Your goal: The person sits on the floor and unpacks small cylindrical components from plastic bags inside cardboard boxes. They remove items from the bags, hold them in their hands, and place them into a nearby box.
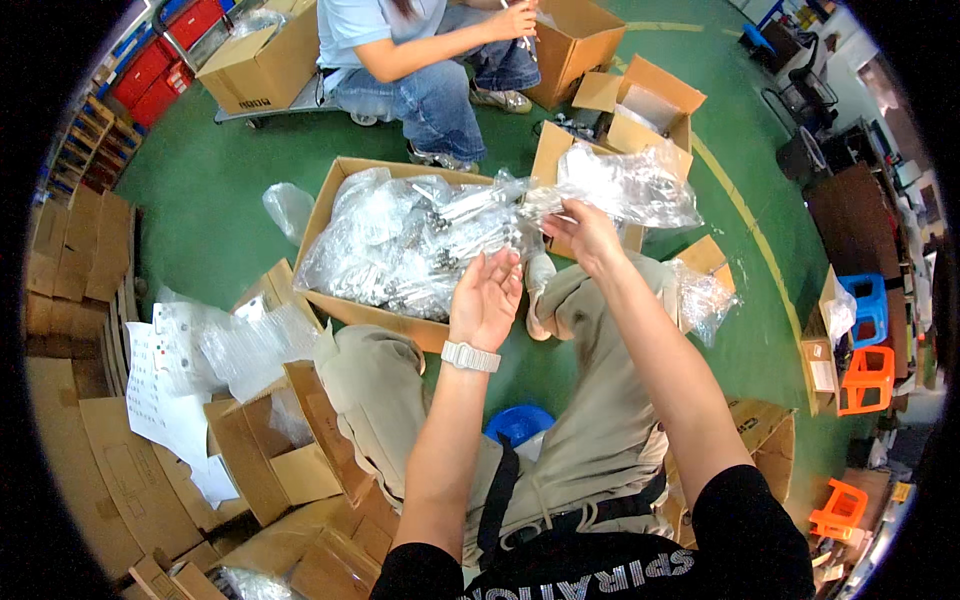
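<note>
An opened cardboard box [375, 313] full of clear plastic bags [360, 217] with metal parts stands before my knees. My left hand [489, 289] is palm up with bent fingers above the box's near right side; nothing shows in it. My right hand [585, 232] has its thumb and fingers at the end of a clear bag of small metallic parts [544, 204], over the box's right edge. Whether the fingers are closed on the bag is hard to tell. Another filled clear plastic bag [630, 184] lies on a smaller open carton just beyond my right hand.
A person in jeans [442, 105] sits opposite on a platform trolley [300, 109]. Open cartons [660, 94] stand at the back right. Bubble wrap [262, 349], written sheets [161, 405] and cartons [259, 457] are at left. A blue plastic basin [519, 424] is between my legs.
</note>
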Available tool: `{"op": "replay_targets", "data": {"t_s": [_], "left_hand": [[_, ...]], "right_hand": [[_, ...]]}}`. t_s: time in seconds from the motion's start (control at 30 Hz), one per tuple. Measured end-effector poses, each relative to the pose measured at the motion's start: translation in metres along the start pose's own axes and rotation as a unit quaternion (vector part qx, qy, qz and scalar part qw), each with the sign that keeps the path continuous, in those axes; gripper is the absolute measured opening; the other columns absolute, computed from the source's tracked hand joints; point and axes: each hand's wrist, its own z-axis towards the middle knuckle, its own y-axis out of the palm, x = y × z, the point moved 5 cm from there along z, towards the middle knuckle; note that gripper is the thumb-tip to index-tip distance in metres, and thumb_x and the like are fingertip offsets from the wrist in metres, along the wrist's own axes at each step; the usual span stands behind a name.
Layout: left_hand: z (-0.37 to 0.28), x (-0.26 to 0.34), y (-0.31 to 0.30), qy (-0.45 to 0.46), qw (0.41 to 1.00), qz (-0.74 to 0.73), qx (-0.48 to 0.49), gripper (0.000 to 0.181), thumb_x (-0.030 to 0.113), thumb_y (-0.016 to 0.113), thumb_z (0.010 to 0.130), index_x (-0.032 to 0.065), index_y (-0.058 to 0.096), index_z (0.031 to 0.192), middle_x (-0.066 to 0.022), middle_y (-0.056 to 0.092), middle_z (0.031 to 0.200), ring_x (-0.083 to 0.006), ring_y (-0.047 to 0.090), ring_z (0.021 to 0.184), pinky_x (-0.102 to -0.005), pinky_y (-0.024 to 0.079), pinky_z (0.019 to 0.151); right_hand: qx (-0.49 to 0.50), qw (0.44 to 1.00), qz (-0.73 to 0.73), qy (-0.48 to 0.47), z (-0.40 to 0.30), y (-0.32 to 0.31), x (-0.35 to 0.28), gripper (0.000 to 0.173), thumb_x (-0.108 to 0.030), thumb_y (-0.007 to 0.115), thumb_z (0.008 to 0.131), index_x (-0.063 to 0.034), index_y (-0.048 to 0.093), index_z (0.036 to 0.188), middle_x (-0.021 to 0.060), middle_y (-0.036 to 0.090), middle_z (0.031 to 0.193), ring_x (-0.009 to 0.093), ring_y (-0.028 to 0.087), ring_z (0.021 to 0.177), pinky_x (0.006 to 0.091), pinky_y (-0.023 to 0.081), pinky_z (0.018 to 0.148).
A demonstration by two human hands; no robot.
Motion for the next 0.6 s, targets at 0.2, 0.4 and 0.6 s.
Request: {"op": "replay_targets", "data": {"t_s": [0.2, 0.4, 0.6], "left_hand": [[-0.010, 0.007, 0.006, 0.024, 0.998, 0.054, -0.011, 0.029, 0.020, 0.042, 0.085, -0.0017, 0.044, 0.105, -0.0060, 0.052, 0.084, -0.0139, 0.050, 0.072, -0.0212, 0.045, 0.063], [-0.010, 0.002, -0.002, 0.008, 0.996, 0.086, -0.004, 0.027, 0.021, 0.042, 0.085, 0.0026, 0.047, 0.103, -0.0047, 0.054, 0.084, -0.0137, 0.051, 0.074, -0.0225, 0.044, 0.065], [-0.009, -0.004, 0.001, 0.004, 0.993, 0.114, 0.009, 0.029, 0.017, 0.043, 0.084, -0.0018, 0.044, 0.106, -0.0055, 0.050, 0.085, -0.0140, 0.048, 0.073, -0.0209, 0.045, 0.063]], "right_hand": [[0.069, 0.995, -0.059, -0.036, 0.026, -0.056, -0.012, 0.019, -0.015, 0.050, 0.078, 0.0029, 0.048, 0.084, 0.0136, 0.054, 0.079, 0.024, 0.058, 0.074, 0.0318, 0.049, 0.067], [0.100, 0.978, -0.153, -0.095, 0.016, -0.095, -0.039, 0.019, -0.017, 0.049, 0.079, 0.0009, 0.051, 0.083, 0.0117, 0.057, 0.079, 0.020, 0.058, 0.073, 0.0279, 0.047, 0.065], [0.113, 0.972, -0.153, -0.135, 0.001, -0.120, -0.060, 0.020, -0.017, 0.047, 0.081, 0.0006, 0.055, 0.081, 0.0103, 0.059, 0.076, 0.016, 0.058, 0.072, 0.0269, 0.046, 0.065]]}}
